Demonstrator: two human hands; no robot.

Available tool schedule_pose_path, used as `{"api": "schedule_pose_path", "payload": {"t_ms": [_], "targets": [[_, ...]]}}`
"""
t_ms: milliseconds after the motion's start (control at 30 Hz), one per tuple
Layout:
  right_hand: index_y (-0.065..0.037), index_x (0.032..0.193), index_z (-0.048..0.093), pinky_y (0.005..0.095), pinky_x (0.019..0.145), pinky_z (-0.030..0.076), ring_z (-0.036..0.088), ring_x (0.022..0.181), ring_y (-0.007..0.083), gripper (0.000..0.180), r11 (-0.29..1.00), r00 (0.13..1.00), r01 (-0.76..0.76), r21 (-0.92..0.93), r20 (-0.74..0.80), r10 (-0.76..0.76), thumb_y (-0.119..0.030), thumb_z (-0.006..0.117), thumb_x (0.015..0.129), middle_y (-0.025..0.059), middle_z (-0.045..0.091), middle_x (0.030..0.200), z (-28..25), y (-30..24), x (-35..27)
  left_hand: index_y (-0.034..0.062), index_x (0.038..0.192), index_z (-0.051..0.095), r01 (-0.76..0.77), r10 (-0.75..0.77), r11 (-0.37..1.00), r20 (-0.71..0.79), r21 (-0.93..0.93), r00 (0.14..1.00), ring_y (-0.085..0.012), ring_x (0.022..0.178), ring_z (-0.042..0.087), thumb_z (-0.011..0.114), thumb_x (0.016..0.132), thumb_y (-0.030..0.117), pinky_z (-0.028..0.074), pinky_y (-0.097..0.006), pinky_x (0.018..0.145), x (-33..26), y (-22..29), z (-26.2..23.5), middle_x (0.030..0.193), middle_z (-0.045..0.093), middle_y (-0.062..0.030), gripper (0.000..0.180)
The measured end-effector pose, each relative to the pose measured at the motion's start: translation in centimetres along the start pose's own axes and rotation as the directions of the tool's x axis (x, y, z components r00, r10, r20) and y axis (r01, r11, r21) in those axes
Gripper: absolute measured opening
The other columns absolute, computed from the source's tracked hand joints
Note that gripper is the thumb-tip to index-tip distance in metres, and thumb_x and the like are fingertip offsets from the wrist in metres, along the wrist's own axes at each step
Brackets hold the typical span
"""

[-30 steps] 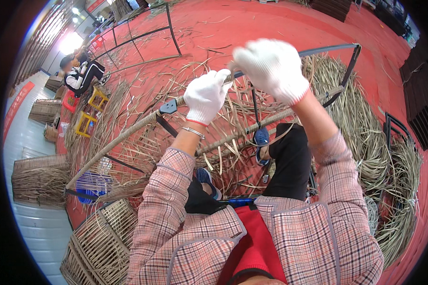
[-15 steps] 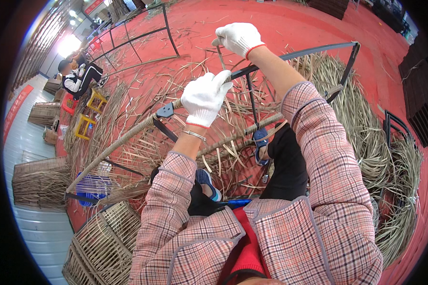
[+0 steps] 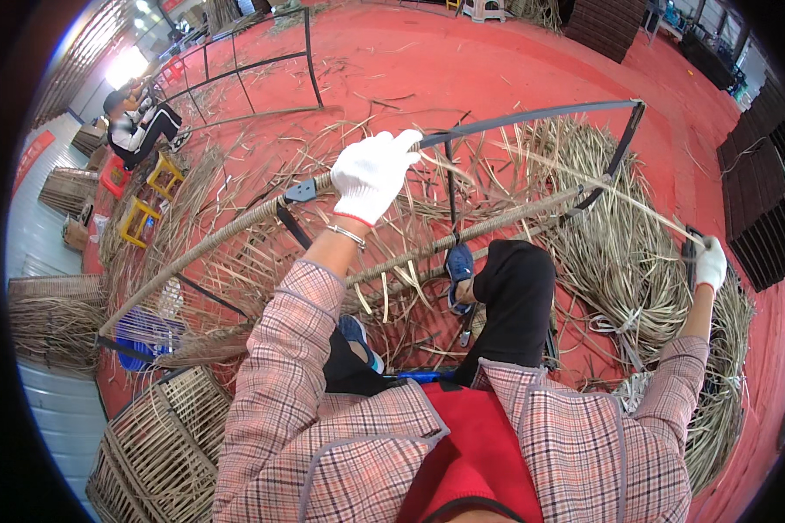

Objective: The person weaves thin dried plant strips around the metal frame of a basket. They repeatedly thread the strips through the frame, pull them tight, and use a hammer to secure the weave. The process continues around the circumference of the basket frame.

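A dark metal frame [image 3: 532, 115] slants across in front of me, its left part wound with tan strip. My left hand [image 3: 368, 179], in a white knit glove, is closed around the upper bar just where the winding ends. From there a long, thin tan strip [image 3: 624, 199] runs out to the far right. It ends at my gloved right hand [image 3: 712, 264], which is closed on it with that arm stretched out. A grey metal bracket [image 3: 302, 191] sits on the bar left of my left hand. The fingertips of the right hand are too small to make out clearly.
A large heap of loose strips [image 3: 654, 288] lies on the right. Scraps litter the red floor around my feet. A blue basket [image 3: 139, 336] and a woven panel [image 3: 161, 449] are at lower left. Yellow stools [image 3: 166, 174] and a seated person [image 3: 135, 131] are beyond; dark stacks [image 3: 759, 209] stand right.
My right hand has swung from above the bar, close to the left hand, far out to the right, drawing the strip out long. My left hand stays at the bar.
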State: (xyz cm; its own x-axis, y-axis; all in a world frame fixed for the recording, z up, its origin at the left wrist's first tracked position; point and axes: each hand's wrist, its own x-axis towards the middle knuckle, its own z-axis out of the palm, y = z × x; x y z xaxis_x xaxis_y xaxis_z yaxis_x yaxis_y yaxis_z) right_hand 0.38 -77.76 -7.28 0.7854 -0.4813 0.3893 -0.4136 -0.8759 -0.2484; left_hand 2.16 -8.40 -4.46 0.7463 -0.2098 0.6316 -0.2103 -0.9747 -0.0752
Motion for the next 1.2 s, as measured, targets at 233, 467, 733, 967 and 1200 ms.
{"api": "schedule_pose_path", "payload": {"t_ms": [233, 467, 733, 967, 1200], "targets": [[-0.01, 0.108, 0.074, 0.0474, 0.084, 0.053, 0.069, 0.101, 0.0395, 0.05, 0.978, 0.987, -0.086, -0.191, -0.149, 0.057, -0.056, 0.073, 0.088, 0.0212, 0.073, 0.104, -4.0, 4.9, 6.0, 0.0293, 0.117, 0.069, 0.019, -0.018, 1.0, 0.063, -0.016, 0.998, -0.0236, 0.072, 0.065, 0.067, 0.092, 0.045, 0.052, -0.038, 0.061, -0.2, 0.0, -0.5, 0.08, 0.062, -0.0019, 0.03], [-0.014, 0.146, 0.053, 0.0457, 0.111, 0.044, 0.053, 0.134, 0.0363, 0.08, 0.918, 0.949, 0.179, -0.354, -0.185, -0.257, -0.018, 0.087, 0.073, 0.0179, 0.056, 0.145, -14.5, -2.8, 1.7, 0.0275, 0.128, 0.063, 0.076, -0.073, 0.997, 0.238, -0.001, 0.968, -0.0276, 0.083, 0.069, 0.059, 0.097, 0.049, 0.054, -0.041, 0.069, 1.3, -0.3, -0.5, 0.092, 0.066, -0.0046, 0.038], [-0.007, 0.137, 0.062, 0.0362, 0.096, 0.053, 0.071, 0.106, 0.0266, 0.045, 0.233, 0.522, 0.119, 0.965, 0.14, -0.842, -0.026, 0.065, 0.095, 0.0156, 0.072, 0.119, 2.7, -38.7, -23.9, 0.0213, 0.129, 0.067, 0.122, -0.059, 0.983, 0.392, -0.138, 0.918, -0.0283, 0.104, 0.069, 0.058, 0.098, 0.044, 0.054, -0.04, 0.087, 1.7, -1.3, -0.7, 0.114, 0.071, -0.0069, 0.04], [-0.003, 0.148, 0.053, 0.0277, 0.088, 0.053, 0.065, 0.095, 0.0108, 0.045, -0.031, 0.832, -0.245, 0.969, 0.193, -0.521, -0.014, 0.058, 0.104, 0.0123, 0.073, 0.118, 11.2, -50.2, -28.9, 0.019, 0.119, 0.069, 0.115, -0.011, 0.955, 0.356, -0.274, 0.935, -0.0289, 0.107, 0.069, 0.058, 0.097, 0.044, 0.054, -0.041, 0.09, 2.2, -3.4, 0.5, 0.113, 0.073, -0.0078, 0.035], [-0.006, 0.141, 0.06, 0.0317, 0.07, 0.051, 0.064, 0.078, 0.0152, 0.041, -0.067, 0.882, -0.292, 0.954, 0.241, -0.404, -0.016, 0.062, 0.102, 0.0107, 0.071, 0.094, 13.8, -53.0, -27.0, 0.0165, 0.119, 0.069, 0.143, 0.021, 0.916, 0.402, -0.375, 0.916, -0.0314, 0.107, 0.068, 0.06, 0.096, 0.044, 0.053, -0.041, 0.092, 3.5, -5.3, 2.3, 0.114, 0.073, -0.0095, 0.037]]}}
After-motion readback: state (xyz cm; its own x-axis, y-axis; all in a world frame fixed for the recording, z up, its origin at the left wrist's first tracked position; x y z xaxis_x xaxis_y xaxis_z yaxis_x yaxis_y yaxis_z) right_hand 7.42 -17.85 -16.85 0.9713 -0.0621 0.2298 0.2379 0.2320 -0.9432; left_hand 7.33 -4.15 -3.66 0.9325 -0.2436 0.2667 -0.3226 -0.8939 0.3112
